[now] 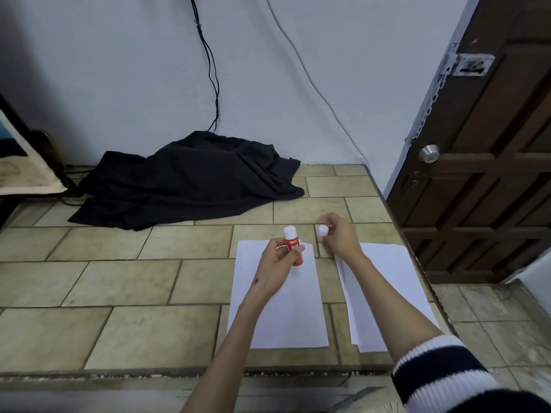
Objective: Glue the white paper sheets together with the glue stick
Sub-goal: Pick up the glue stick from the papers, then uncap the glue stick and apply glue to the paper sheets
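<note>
My left hand (275, 265) grips a red glue stick (293, 247) upright above a white paper sheet (283, 317); its white tip is bare. To the right, my right hand (340, 234) pinches the stick's white cap (323, 231), held apart from the stick. A small stack of white sheets (396, 278) lies under my right forearm, beside the single sheet, near the counter's right edge.
The papers lie on a tiled counter (134, 278). A crumpled black cloth (190, 180) sits at the back against the wall, with cables hanging above it. The counter's right edge (417, 263) drops off beside a brown wooden door (483, 174).
</note>
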